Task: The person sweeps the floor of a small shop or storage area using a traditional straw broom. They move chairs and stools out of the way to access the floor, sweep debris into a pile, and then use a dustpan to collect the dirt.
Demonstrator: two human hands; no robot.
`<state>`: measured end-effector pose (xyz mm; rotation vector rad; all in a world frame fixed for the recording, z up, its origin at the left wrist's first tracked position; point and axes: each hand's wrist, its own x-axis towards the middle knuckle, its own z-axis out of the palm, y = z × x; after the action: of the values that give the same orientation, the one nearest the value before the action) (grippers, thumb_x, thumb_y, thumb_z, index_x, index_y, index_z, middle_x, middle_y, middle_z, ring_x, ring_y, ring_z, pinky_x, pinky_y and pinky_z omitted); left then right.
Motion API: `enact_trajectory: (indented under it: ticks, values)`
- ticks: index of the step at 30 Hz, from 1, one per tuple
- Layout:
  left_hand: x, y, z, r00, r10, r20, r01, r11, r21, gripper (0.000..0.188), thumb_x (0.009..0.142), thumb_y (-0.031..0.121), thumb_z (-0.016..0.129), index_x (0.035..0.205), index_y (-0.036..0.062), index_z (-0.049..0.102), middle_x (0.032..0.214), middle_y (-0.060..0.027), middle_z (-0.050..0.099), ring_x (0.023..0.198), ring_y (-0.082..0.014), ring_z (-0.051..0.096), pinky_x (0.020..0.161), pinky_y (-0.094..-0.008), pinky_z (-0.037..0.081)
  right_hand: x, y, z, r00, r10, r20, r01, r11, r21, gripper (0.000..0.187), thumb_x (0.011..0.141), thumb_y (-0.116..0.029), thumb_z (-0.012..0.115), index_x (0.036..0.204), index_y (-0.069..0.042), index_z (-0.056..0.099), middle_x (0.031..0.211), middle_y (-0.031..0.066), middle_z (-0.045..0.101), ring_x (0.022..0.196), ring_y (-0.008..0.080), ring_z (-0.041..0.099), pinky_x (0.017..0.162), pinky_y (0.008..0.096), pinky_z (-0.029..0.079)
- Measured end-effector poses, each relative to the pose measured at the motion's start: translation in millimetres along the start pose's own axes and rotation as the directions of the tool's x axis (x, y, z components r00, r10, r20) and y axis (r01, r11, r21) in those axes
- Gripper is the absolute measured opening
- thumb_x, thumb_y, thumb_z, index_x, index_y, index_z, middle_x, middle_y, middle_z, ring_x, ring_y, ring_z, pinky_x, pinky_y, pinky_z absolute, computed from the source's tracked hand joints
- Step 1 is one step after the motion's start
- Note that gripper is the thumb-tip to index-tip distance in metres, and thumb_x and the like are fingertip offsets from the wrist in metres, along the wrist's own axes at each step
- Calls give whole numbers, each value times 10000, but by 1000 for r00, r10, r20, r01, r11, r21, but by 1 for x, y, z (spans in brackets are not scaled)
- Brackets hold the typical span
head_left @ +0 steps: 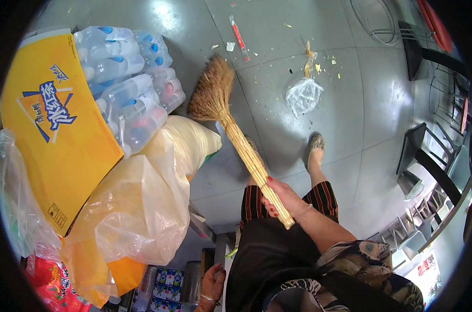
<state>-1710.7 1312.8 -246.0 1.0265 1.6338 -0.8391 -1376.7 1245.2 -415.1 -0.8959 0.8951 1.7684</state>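
Note:
My right hand (pixel 284 196) is wrapped round the bound straw handle of a short broom (pixel 232 127), close to its butt end. The brown bristles point away from me to the upper left, beside the packs of bottles; whether they touch the floor I cannot tell. Litter lies on the grey tiles beyond my feet: a crumpled clear plastic bag (pixel 303 97), yellow scraps (pixel 318 67), a thin red wrapper (pixel 238 37) and a white scrap (pixel 230 46). Low at my left side, my left hand (pixel 212 283) hangs with loosely bent fingers and holds nothing visible.
At left stand shrink-wrapped bottles (pixel 134 99), a yellow carton (pixel 54 114) and a full, pale plastic bag (pixel 142 208). Below these are red packages (pixel 56 283) and a shelf with small blue-and-white packs (pixel 167 286). Chairs (pixel 413 242) and dark table legs (pixel 438 174) line the right.

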Motion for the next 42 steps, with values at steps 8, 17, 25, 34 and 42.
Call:
enact_trajectory:
  ticks: [8,17,25,34,42]
  values:
    - [0,-3,-4,999,4,49,-6,998,57,383,908,241,619,1180,-25,577,1115,-147,638,1077,-240,586,959,-335,422,-8,-27,4,999,-29,-20,25,987,-156,325,987,-384,452,1148,-105,497,642,27,520,429,92,473,365,232,424]
    - [-2,-5,1,999,23,48,-21,999,-33,398,904,233,612,1207,-21,563,1107,-129,642,1048,-217,592,945,-326,434,-59,-13,-38,993,53,-101,-77,965,-252,456,1009,-332,418,1410,-126,350,661,45,505,443,103,445,402,247,420]
    - [-2,1,9,999,-43,3,44,998,-46,404,912,255,601,1211,-16,568,1119,-140,641,1051,-220,594,938,-325,440,-11,-66,-39,967,-247,-62,219,933,-287,474,990,-352,467,1425,-190,372,640,22,509,456,102,480,403,249,445]
    - [5,-16,23,995,6,97,-8,1000,21,428,954,260,540,1269,-30,519,1225,-148,599,1129,-230,573,963,-330,428,-90,-14,-31,996,6,-85,-49,857,-513,489,1000,-305,462,1465,-220,337,658,24,520,494,91,539,410,232,458]
    - [-4,-42,26,998,-40,-44,34,992,-125,376,893,261,621,1167,4,609,1067,-130,664,995,-223,616,891,-310,456,23,-89,25,948,-316,-46,254,832,-493,432,998,-329,436,1403,-183,406,645,24,507,460,96,484,400,261,423]
